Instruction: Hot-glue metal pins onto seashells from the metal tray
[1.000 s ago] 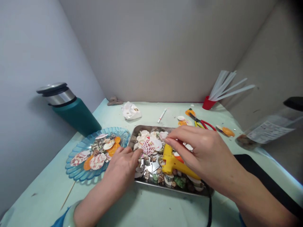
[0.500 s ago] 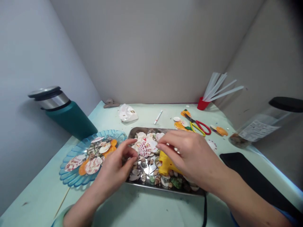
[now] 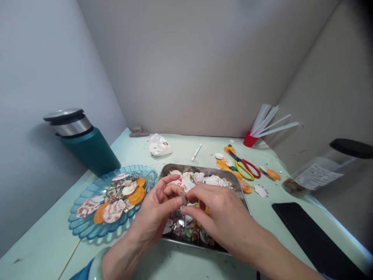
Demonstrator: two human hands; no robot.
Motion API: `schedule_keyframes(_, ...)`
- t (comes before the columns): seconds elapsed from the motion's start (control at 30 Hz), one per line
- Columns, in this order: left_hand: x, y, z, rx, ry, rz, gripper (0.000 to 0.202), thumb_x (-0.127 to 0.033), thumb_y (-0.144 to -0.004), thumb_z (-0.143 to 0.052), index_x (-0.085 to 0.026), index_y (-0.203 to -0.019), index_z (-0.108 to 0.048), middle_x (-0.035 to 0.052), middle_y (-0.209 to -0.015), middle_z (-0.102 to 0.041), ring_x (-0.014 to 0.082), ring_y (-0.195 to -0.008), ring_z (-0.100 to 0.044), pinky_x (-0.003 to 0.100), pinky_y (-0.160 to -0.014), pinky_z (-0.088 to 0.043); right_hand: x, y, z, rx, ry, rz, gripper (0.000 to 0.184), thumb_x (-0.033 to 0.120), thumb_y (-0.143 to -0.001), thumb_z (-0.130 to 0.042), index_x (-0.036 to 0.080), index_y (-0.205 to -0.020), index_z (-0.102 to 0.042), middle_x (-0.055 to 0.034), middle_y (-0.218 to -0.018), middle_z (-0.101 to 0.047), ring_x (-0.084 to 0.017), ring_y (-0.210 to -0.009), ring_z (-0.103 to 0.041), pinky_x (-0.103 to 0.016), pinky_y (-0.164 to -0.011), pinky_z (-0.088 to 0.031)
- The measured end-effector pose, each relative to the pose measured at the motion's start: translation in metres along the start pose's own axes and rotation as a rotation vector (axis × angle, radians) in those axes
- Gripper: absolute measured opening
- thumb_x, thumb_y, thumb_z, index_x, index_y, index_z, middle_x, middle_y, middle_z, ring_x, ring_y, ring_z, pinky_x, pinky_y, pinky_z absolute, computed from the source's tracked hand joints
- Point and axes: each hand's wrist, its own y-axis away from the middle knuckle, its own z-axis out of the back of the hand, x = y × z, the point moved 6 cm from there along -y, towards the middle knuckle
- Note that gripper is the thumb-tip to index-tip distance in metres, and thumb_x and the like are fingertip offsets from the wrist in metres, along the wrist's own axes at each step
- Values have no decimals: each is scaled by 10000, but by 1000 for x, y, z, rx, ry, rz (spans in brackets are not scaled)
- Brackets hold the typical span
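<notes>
My left hand is over the metal tray, its thumb and fingers pinched on a small grey piece, too small to identify. From the other side my right hand meets it, thumb and index finger closed at the same piece. White and speckled seashells fill the tray's back, with small spiral shells near its front edge. A yellow glue gun lies in the tray, mostly hidden under my right hand.
A blue scalloped plate of shells and a teal bottle stand left. Behind lie a crumpled white wrapper and a marker. Scissors, a red cup of glue sticks, a clear jar and a black phone are right.
My hands have come together over the tray, the left moving right and the right moving left and down. A small grey piece now shows between their fingertips. The view has tilted slightly up.
</notes>
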Motion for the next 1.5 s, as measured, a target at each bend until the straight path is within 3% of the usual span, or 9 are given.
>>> schedule_keyframes(0.3, 1, -2, 2, 81, -166, -79, 423, -136, -725, -683, -211, -1092, -486, -15, -808, -598, 96, -748, -558, 211, -685, -442, -6, -4, -12, 31, 175, 49, 96, 145, -840, -535, 187, -770, -586, -5, -707, -635, -160, -640, -577, -264, -574, -344)
schedule_keyframes(0.63, 1, 4, 9, -52, -575, -236, 311, -130, -764, -579, -199, -1051, -482, 18, -821, -645, 146, -734, -611, 294, -696, -495, -17, -8, -22, 69, 349, 119, 135, 141, -842, -536, 218, -741, -586, 2, -667, -614, -187, -600, -592, -284, -558, -350)
schedule_keyframes(0.87, -3, 4, 15, -90, -673, -277, 328, -118, -760, -577, -218, -1055, -476, -18, -770, -650, 130, -705, -621, 264, -682, -489, -13, -11, -29, 86, 343, 124, 152, 145, -852, -518, 210, -736, -592, -4, -673, -609, -192, -624, -589, -292, -572, -371)
schedule_keyframes(1.07, -8, 5, 21, -123, -747, -304, 326, -134, -780, -552, -228, -1080, -466, -32, -753, -637, 123, -694, -613, 263, -685, -481, -14, -15, -27, 149, 269, 72, 92, 223, -860, -570, 229, -911, -646, -15, -830, -644, -189, -799, -588, -292, -689, -407)
schedule_keyframes(1.27, -11, 3, 31, -230, -751, -337, 289, -167, -783, -538, -217, -1055, -452, -17, -771, -616, 138, -693, -607, 276, -668, -489, -16, -19, -38, 253, 504, 51, 135, 264, -830, -602, 212, -721, -663, -30, -778, -630, -206, -790, -543, -307, -662, -373)
schedule_keyframes(1.5, -11, 5, 31, -243, -771, -382, 297, -175, -780, -543, -209, -1061, -454, -11, -782, -616, 139, -695, -606, 279, -685, -488, 0, -28, -66, 355, 589, 76, 90, 142, -752, -629, 103, -707, -697, -139, -786, -652, -284, -872, -532, -374, -738, -348)
